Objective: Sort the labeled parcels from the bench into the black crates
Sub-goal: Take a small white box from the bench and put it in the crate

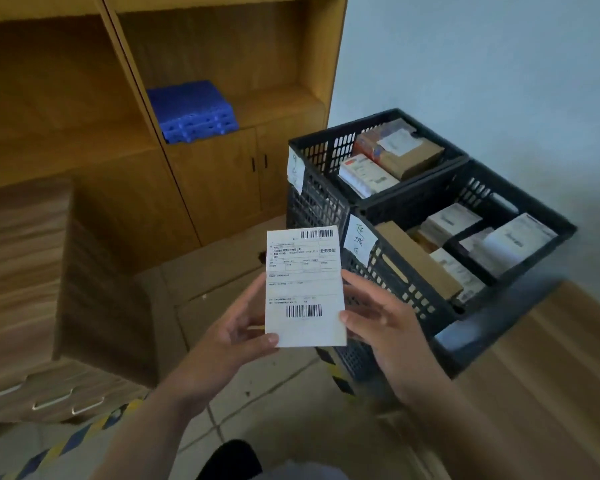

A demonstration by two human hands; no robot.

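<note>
A flat white parcel (pixel 305 289) with a shipping label and two barcodes is held upright in front of me, label facing the camera. My left hand (pixel 238 329) grips its left edge, thumb on the lower front corner. My right hand (pixel 378 320) holds its right edge, thumb on the front. Just right of the parcel stand two black crates: the near crate (pixel 413 299) with a handwritten tag (pixel 359 242), and the far crate (pixel 321 157) with a white tag (pixel 296 170). Both hold several labeled boxes.
A wooden bench top (pixel 548 375) lies at the lower right under the crates' edge. A wooden cabinet (pixel 222 174) with blue plastic trays (pixel 193 112) stands behind. A wooden drawer unit (pixel 25 296) is at the left. Yellow-black floor tape (pixel 340 375) runs across the tiles.
</note>
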